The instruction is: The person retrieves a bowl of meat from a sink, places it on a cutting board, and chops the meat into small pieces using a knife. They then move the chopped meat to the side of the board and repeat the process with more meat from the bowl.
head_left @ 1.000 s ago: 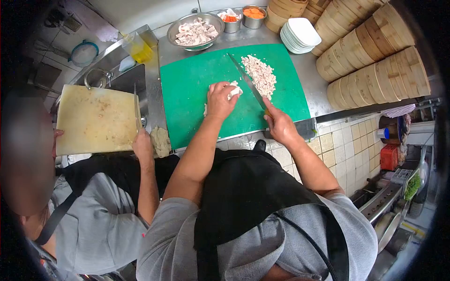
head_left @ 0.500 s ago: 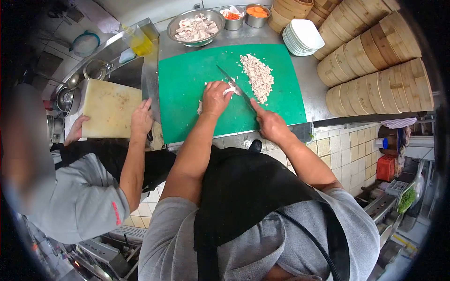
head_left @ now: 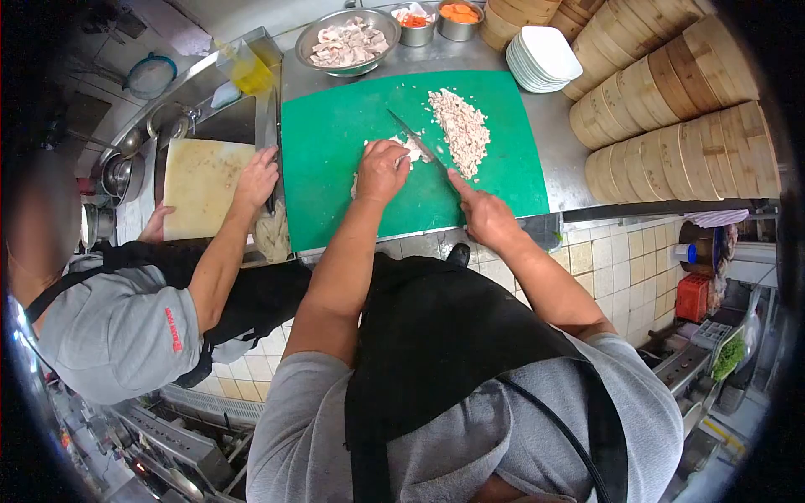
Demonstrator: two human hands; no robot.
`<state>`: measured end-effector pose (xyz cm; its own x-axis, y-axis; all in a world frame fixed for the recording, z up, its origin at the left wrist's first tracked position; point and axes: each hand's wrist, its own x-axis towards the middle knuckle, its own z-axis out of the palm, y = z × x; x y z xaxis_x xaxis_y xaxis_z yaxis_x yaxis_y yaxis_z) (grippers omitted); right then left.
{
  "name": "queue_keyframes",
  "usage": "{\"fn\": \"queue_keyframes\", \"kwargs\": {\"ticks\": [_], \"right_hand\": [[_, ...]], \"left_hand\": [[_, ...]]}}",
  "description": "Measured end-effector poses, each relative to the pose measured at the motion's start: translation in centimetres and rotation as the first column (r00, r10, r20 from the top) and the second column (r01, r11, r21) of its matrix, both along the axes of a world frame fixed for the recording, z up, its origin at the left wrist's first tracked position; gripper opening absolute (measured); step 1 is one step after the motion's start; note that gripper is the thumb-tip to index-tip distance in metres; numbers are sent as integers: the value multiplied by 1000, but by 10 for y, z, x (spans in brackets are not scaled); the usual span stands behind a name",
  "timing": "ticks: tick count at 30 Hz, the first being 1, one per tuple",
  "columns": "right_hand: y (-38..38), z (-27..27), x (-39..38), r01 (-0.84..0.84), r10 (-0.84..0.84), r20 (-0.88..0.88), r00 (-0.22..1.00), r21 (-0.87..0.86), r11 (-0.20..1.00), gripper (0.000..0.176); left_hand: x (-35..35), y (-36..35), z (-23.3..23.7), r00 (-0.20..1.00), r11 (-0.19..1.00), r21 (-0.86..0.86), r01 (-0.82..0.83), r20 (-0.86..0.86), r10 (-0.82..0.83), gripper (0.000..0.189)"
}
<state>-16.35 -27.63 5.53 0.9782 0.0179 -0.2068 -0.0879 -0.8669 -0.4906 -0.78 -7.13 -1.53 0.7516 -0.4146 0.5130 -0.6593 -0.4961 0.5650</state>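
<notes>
My right hand (head_left: 489, 220) is wrapped round the handle of a long kitchen knife (head_left: 426, 147), whose blade points away to the upper left over the green cutting board (head_left: 335, 138). Left of the blade, my left hand (head_left: 383, 170) curls its fingers over a piece of pale raw meat (head_left: 412, 152), pressing it to the board close to the edge. To the right of the knife lies a heap of finely chopped pale meat (head_left: 461, 130). A bit more meat shows beside my left hand, partly hidden by it.
Behind the board stand a metal bowl of meat pieces (head_left: 350, 46), small tins of orange slices (head_left: 459, 14) and stacked white plates (head_left: 547, 55). Bamboo steamers (head_left: 671, 163) line the right. At left, a co-worker's hands hold a pale board (head_left: 199, 189) by the sink.
The co-worker has shifted the pale board slightly right and down, leaning back to the left. My hands and knife stay almost in place, with a little more cut meat showing by the blade.
</notes>
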Motion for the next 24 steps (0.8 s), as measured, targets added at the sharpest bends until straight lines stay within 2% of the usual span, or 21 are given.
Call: {"fn": "queue_keyframes", "kwargs": {"ticks": [1,3,4,7,9,10,12,13,15,19,21,22,24], "right_hand": [[1,1,1,1,-1,2,1000,1,1000,70],[4,6,-2,37,-44,144,989,52,998,69],[6,8,-1,37,-44,145,988,48,998,69],[10,9,-4,37,-45,140,989,60,998,70],[7,10,1,-2,2,-5,1000,0,1000,70],[10,12,0,-4,4,-4,1000,0,1000,70],[16,19,-4,41,-59,211,976,87,995,73],[14,11,-4,40,-57,210,976,84,996,73],[14,-4,-2,-33,33,58,998,2,999,73],[14,16,-2,6,-6,56,998,11,1000,73],[16,20,-5,84,-98,169,981,86,993,73],[11,16,-4,82,-95,167,981,85,993,73],[-1,6,-3,58,-59,-21,998,-47,997,68]], "left_hand": [[1,0,1,1000,1000,1,1,2,-1,15],[0,-3,1,999,999,-16,-29,12,29,13],[1,-5,3,1000,999,-20,-28,13,29,13],[-1,-5,1,998,998,14,-67,-1,67,11],[0,-6,-1,998,998,-9,-60,20,60,12],[1,-5,-3,998,998,-9,-62,20,62,12],[1,-5,-4,995,998,-33,-52,86,54,12],[1,-6,-4,995,998,-35,-53,84,56,12],[0,-5,-3,996,998,-26,-50,75,52,11],[-1,-4,-2,995,998,-31,-49,87,52,11],[-1,-4,-1,997,998,-27,-52,52,53,12],[-2,-3,-2,997,998,-28,-54,49,56,12],[-3,-2,-2,998,998,-23,-58,-14,58,11]]}}
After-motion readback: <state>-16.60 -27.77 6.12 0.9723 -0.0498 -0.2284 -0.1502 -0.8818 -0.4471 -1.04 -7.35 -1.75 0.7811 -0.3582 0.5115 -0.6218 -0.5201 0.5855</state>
